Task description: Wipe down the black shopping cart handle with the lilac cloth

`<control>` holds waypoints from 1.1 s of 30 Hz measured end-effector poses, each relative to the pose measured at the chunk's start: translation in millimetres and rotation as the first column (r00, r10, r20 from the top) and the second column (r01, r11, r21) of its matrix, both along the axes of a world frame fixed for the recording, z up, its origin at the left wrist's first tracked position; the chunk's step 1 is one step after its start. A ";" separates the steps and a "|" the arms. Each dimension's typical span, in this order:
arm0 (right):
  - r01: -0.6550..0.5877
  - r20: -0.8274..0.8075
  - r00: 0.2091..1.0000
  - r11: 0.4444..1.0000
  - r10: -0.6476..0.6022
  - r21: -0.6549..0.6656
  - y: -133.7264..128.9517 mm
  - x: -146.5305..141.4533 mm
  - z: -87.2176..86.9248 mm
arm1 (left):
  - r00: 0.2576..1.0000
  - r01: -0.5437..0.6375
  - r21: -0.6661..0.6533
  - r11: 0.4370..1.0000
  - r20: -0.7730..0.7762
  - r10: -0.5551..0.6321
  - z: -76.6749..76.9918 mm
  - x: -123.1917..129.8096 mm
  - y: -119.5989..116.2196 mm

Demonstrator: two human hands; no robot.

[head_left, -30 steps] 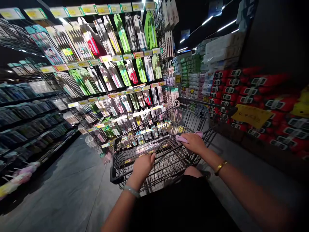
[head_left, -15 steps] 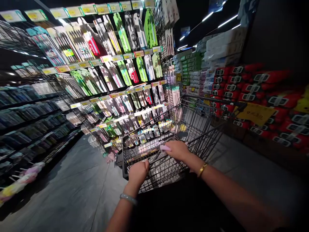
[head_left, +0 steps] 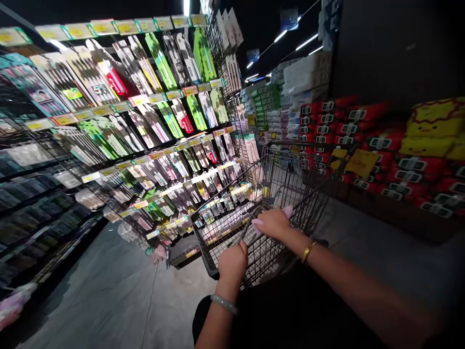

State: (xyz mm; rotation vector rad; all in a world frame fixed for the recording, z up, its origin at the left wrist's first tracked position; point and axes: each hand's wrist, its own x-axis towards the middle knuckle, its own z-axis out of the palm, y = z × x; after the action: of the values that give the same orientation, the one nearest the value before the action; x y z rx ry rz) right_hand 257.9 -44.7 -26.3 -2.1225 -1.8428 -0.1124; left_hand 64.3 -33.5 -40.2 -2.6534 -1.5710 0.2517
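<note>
A dark wire shopping cart (head_left: pixel 316 203) stands in front of me, tilted in the view. My left hand (head_left: pixel 233 261) is closed around the bar on its near side, thumb on top. Farther along that bar, my right hand (head_left: pixel 273 224) is closed, with pale pink bits showing at both sides of its fingers. Whether these belong to a small pink object (head_left: pixel 288 211) in the hand cannot be made out clearly. A gold bracelet (head_left: pixel 308 252) circles the right wrist and a grey bangle (head_left: pixel 224 304) the left.
A tall display rack (head_left: pixel 160 145) with several rows of packaged combs or brushes stands ahead and left of the cart. Red packs (head_left: pixel 352 128) are stacked on the right, with yellow packs (head_left: pixel 432 128) beside them. Grey floor (head_left: pixel 123 286) runs along the left.
The view has turned to the right, so the rack sits farther left and larger. Both hands stay on the cart; the left hand appears nearer the right one.
</note>
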 end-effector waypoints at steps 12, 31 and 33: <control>-0.056 0.111 0.993 0.982 0.036 0.181 -11.1 53.2 -26.1 | 0.975 -0.028 -0.125 0.992 0.217 0.055 1.3 11.4 -7.2; -0.517 0.048 0.847 0.800 0.529 0.303 -34.5 -29.4 -68.3 | 0.984 0.003 0.265 0.964 0.169 -0.050 -31.9 -45.4 11.3; -0.481 0.021 0.864 0.814 0.503 0.325 -36.0 -6.4 -70.4 | 0.982 -0.010 0.269 0.963 0.186 -0.041 -33.1 -46.9 12.1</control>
State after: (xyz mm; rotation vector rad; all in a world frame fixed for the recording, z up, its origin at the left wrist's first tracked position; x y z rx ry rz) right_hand 251.5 -80.7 -96.7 -1.3652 -2.1043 -0.2000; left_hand 17.4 -21.4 -73.3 -2.5365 -1.5060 -0.2091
